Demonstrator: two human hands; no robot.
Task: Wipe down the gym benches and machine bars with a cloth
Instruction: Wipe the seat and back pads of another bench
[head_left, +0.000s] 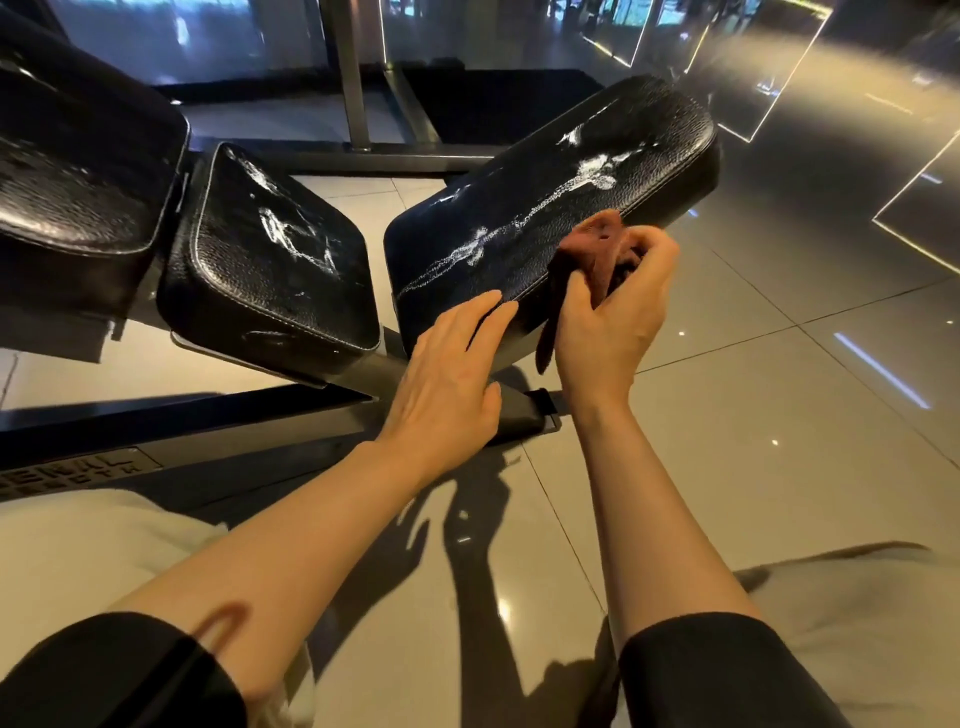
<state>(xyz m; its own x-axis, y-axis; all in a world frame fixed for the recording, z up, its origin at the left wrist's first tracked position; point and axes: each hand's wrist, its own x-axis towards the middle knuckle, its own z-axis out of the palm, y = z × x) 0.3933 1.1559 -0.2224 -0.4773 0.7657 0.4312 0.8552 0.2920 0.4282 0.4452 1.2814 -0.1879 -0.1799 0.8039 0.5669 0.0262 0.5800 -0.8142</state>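
A black padded bench pad (561, 197) tilts across the middle, streaked with white foamy cleaner. My right hand (613, 317) grips a bunched reddish-brown cloth (597, 249) at the pad's near right edge. My left hand (452, 374) lies flat with straight fingers, its fingertips touching the pad's near corner. A second black pad (270, 260) to the left also carries white smears. A third, larger pad (78, 176) sits at the far left.
The bench's dark metal frame (208, 421) runs along the floor below the pads. A steel upright (348, 73) stands behind. Glossy tiled floor (779, 415) spreads to the right. My light trouser knees show at the bottom corners.
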